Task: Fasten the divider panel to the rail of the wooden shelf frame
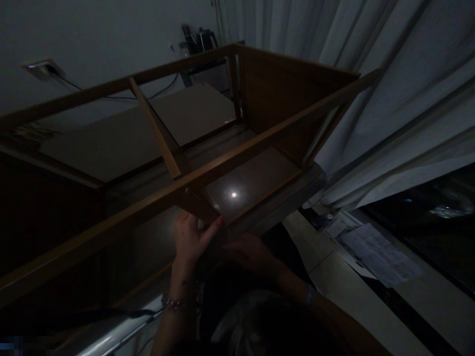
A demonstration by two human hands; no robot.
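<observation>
Fingers (212,229) of left hand (190,240) on wooden rail (260,143), rail rising rightward

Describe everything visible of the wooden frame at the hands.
The wooden frame is brown and open: two long rails, one cross brace between them, a solid panel at the right end. It stands by grey curtains. The left hand touches it under the brace joint; the right hand lies just below, contact unclear.
</observation>
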